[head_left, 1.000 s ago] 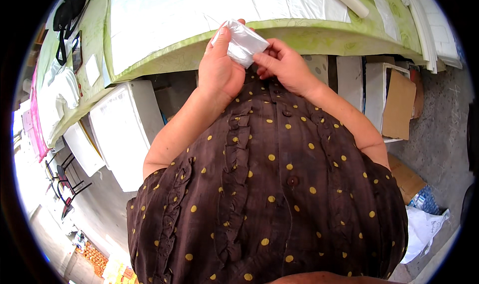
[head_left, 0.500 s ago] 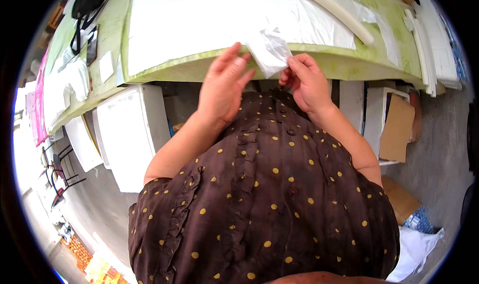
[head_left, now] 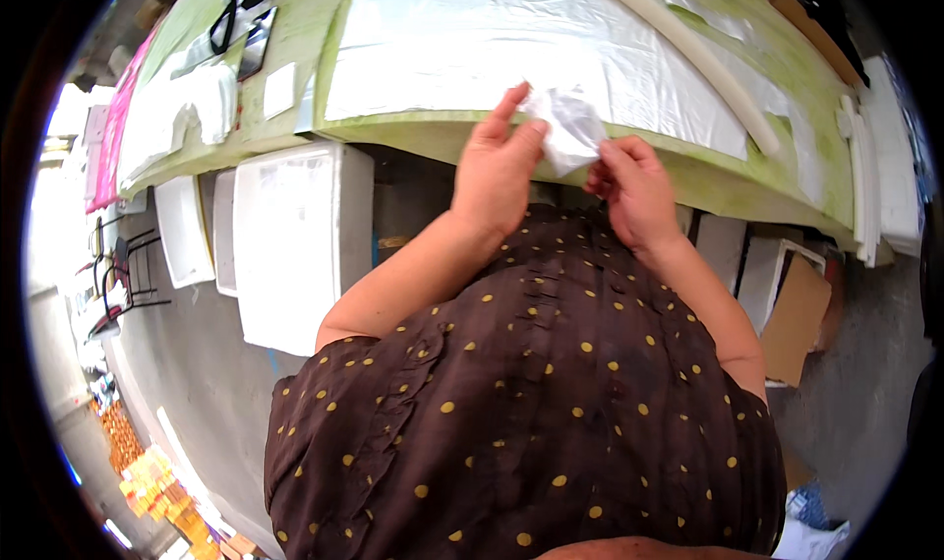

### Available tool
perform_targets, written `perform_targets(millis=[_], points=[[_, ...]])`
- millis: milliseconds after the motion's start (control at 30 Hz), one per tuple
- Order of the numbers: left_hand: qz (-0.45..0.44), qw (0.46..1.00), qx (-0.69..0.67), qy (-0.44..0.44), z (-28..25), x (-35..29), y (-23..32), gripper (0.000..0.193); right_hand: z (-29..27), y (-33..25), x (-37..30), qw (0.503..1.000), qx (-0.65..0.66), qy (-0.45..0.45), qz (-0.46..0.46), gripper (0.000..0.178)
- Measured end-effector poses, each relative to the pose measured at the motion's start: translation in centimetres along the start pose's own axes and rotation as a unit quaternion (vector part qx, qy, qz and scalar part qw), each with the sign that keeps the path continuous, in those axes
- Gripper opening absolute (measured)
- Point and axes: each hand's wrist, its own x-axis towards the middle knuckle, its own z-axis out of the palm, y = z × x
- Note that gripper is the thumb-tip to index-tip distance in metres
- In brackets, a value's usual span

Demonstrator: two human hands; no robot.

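A small crumpled plastic bag (head_left: 572,127), whitish and see-through, is held up between my two hands at the table's near edge. My right hand (head_left: 637,188) pinches its lower right corner between thumb and curled fingers. On the other side, my left hand (head_left: 500,162) has its thumb against the bag's left edge, with the index finger pointing up beside it. The other left fingers are mostly hidden behind the hand. Under the bag, a silvery-white plastic sheet (head_left: 423,63) lies over the green table cover (head_left: 433,135).
A long cream foam tube (head_left: 693,58) lies across the sheet. At left are a phone (head_left: 258,44), a white card (head_left: 280,91), white gloves (head_left: 192,108) and a black strap (head_left: 226,19). White foam boxes (head_left: 290,245) and a cardboard piece (head_left: 795,319) stand below the table.
My left hand was apart from the bag with fingers spread; now it meets the bag's left edge. The bag looks more bunched up. The whole view has shifted, showing more of the table's right.
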Motion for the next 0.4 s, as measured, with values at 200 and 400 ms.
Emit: perform_targets(millis=[200, 400], points=[[-0.042, 0.996, -0.062, -0.038, -0.8, -0.6, 0.0, 0.049, 0.4, 0.1, -0.5, 1.0, -0.015, 0.004, -0.005, 0.014], [-0.075, 0.993, -0.087, -0.017, -1.0, 0.3, -0.3, 0.054, 0.4, 0.6, -0.6, 0.999, -0.039, -0.008, -0.001, 0.014]])
